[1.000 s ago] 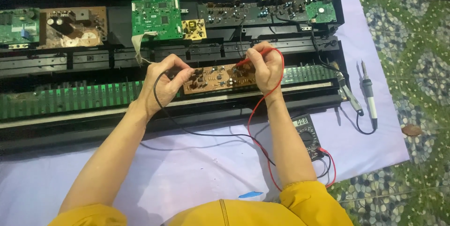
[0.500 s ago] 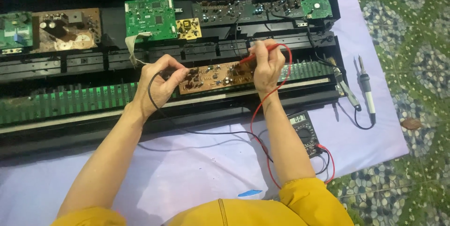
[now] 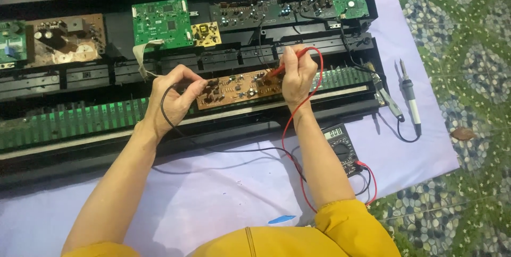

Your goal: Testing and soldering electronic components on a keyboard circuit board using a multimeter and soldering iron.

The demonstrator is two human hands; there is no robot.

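Observation:
A long brown circuit board (image 3: 237, 89) lies across the opened black keyboard chassis (image 3: 223, 129). My left hand (image 3: 173, 94) pinches a black test probe at the board's left end, its black lead (image 3: 213, 149) looping down over the cloth. Gripped in my right hand (image 3: 298, 73) is a red test probe (image 3: 285, 65), tip on the board's right part. The red lead (image 3: 290, 129) arcs round that hand and runs down to a black multimeter (image 3: 343, 148) beside my right forearm.
Green boards (image 3: 162, 22), a small yellow board (image 3: 206, 33) and a brown board (image 3: 66, 38) sit in the chassis' far half. A green strip (image 3: 80, 121) runs along its front. A soldering iron (image 3: 410, 97) and a brush (image 3: 386, 97) lie on the lilac cloth (image 3: 213, 204); patterned floor at right.
Both hands have kept their probes on the brown board. The red probe tip has shifted slightly along the board's right part; the view has drifted a little.

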